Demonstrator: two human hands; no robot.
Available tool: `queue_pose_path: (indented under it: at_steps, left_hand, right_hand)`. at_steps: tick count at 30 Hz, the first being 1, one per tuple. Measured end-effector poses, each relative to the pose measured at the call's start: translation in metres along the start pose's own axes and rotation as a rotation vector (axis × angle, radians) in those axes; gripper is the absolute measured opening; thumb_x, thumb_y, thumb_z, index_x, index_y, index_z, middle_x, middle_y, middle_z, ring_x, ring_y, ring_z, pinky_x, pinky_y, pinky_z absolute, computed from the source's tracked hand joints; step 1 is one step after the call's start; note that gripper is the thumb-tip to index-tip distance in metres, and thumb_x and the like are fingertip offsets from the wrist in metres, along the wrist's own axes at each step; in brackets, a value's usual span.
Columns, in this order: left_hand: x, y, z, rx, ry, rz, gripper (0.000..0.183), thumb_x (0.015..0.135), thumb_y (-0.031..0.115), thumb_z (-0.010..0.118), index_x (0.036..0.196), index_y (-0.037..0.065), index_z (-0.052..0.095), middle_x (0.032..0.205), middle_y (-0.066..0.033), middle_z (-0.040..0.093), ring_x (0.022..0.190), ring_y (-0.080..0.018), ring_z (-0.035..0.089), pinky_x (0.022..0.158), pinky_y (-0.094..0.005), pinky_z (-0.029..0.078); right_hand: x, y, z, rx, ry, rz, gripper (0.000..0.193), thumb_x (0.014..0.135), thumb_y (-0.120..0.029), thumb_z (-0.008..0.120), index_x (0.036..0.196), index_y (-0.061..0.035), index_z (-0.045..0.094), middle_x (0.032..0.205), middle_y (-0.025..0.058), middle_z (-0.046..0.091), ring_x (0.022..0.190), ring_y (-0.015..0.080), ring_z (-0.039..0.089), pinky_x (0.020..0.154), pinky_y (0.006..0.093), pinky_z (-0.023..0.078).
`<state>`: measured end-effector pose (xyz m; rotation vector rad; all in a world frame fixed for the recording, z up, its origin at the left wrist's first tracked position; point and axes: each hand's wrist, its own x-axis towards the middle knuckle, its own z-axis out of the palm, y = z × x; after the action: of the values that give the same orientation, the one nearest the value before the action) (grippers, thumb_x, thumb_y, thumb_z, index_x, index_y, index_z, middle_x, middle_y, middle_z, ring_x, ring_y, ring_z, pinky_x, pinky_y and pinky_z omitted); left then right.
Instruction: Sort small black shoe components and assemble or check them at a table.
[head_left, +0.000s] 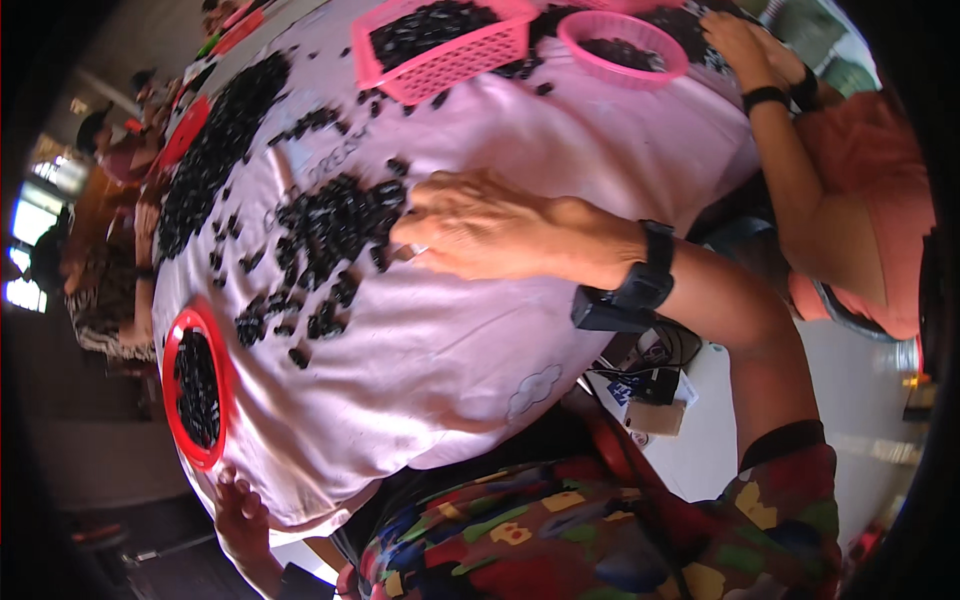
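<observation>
"On the tabletop (450,345), where is the black pile (335,225) reached?"
"At its right edge, by the right hand (485,225), whose grip cannot be told. The left hand (243,518) is held half open near the red tray (226,370)."

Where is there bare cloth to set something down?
Bare cloth lies between the black pile, red tray and your shirt. Another patch lies between your right hand and the pink bowl. It's crowded at the pile, the long heap at far left, and by the pink basket.
</observation>
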<state>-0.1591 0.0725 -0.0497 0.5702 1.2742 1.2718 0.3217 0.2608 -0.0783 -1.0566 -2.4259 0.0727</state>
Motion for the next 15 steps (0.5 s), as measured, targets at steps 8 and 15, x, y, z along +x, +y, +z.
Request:
queue_pose_path:
  at_steps: [8, 15]
  left_hand:
    - [-0.026, -0.005, -0.045, -0.395, -0.065, -0.08, 0.031, 0.095, 0.03, 0.052, 0.113, 0.005, 0.055, 0.086, -0.0045, 0.058, 0.062, -0.0077, 0.047, 0.055, -0.023, 0.041]
    - [-0.063, -0.019, -0.048, -0.509, 0.042, -0.024, 0.028, 0.096, 0.029, 0.052, 0.107, 0.004, 0.056, 0.078, -0.0011, 0.055, 0.062, -0.0104, 0.047, 0.053, -0.0255, 0.039]
  right_hand:
    - [0.008, 0.006, 0.015, 0.075, 0.169, -0.112, 0.015, 0.067, -0.018, 0.066, 0.077, -0.0098, 0.058, 0.08, 0.0057, 0.053, 0.083, 0.0233, 0.056, 0.072, 0.0397, 0.046]
    - [-0.008, 0.005, -0.032, 0.138, 0.279, -0.081, 0.017, 0.071, -0.018, 0.069, 0.076, -0.0063, 0.057, 0.079, 0.0054, 0.051, 0.08, 0.0234, 0.056, 0.071, 0.0382, 0.048]
